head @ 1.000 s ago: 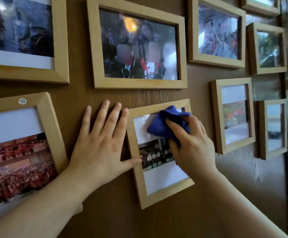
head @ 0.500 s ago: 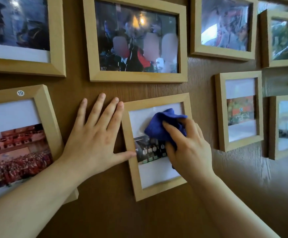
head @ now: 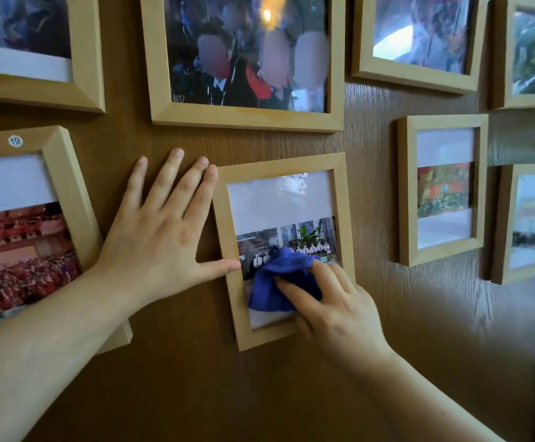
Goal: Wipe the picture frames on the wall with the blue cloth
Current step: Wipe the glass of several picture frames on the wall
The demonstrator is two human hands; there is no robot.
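Note:
A small light-wood picture frame (head: pixel 279 163) hangs slightly tilted on the brown wood-grain wall (head: pixel 381 193). My right hand (head: pixel 333 307) presses a bunched blue cloth (head: pixel 275 282) against the lower part of its glass, covering the bottom right of the photo. My left hand (head: pixel 160 237) lies flat on the wall just left of this frame, fingers spread, with its thumb touching the frame's left edge.
Several other light-wood frames surround it: a large one above (head: pixel 247 118), one at upper left (head: pixel 90 74), one marked 19 at left (head: pixel 68 186), two at upper right (head: pixel 419 79), and two at right (head: pixel 403 193). Bare wall lies below the frames.
My right hand has slid the blue cloth down the glass from the top to the bottom of the small frame. The left hand stays flat beside it. The view has moved closer.

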